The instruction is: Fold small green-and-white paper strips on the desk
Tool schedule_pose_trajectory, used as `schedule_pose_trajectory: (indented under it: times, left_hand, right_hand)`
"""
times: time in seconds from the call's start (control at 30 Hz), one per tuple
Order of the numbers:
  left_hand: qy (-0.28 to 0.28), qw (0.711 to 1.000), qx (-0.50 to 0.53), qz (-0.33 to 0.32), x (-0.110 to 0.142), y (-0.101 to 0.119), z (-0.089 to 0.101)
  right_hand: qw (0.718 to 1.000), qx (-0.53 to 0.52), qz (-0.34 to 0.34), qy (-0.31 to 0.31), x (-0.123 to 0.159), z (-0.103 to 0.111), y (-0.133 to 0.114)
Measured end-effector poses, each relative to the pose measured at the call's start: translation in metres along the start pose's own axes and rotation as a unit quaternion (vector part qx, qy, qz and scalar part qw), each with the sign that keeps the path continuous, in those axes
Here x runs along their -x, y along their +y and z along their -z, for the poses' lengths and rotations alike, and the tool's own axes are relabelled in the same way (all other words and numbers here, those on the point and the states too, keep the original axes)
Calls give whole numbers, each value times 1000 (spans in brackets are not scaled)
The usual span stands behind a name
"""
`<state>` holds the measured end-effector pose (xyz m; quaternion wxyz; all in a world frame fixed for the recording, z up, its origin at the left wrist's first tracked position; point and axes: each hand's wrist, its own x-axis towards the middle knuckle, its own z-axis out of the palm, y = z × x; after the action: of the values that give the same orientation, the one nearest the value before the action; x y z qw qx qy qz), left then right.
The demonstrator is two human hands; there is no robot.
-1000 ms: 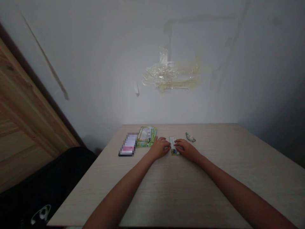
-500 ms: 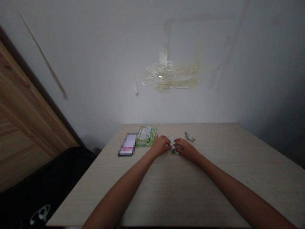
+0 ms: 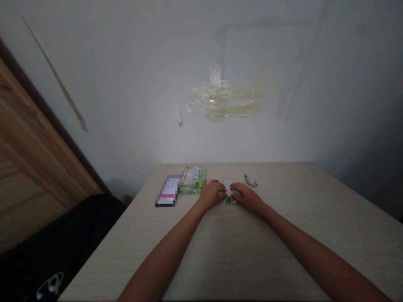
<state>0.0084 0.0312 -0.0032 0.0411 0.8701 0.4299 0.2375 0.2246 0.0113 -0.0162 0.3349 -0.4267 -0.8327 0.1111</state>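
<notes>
In the middle of the table lies a small printed packet (image 3: 228, 193), white with green and yellow edges and a dark patch near its lower end. My left hand (image 3: 212, 196) has its curled fingertips against the packet's left side. From the right, my right hand (image 3: 247, 197) presses bent fingers onto the opposite side. Both hands rest low at the tabletop, and the fingers cover part of the packet. Close behind my left hand sits a stack of green and white printed packets (image 3: 192, 179). Beyond my right hand is a small folded green and white wrapper (image 3: 251, 180).
A phone (image 3: 169, 191), pixelated, lies left of the stack on the pale wooden table (image 3: 239, 256). The wall (image 3: 138, 92) behind has clear tape (image 3: 225, 98) stuck on it. At the left are a wooden panel (image 3: 28, 138) and a black bag-like item (image 3: 69, 239).
My fingers have shifted slightly on the packet, and my left forearm has moved a little to the right. The packet, stack, phone and folded wrapper stay in place.
</notes>
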Motion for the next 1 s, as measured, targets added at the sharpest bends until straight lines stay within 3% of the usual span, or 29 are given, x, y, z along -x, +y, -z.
schedule_pose_trajectory:
  times: [0.13, 1.0]
  left_hand:
    - [12, 1000, -16, 4, 2, 3, -1]
    - [15, 998, -23, 56, 3, 15, -1]
  right_hand:
    - [1000, 19, -4, 23, 0, 0, 2]
    - [998, 56, -25, -22, -4, 8, -4]
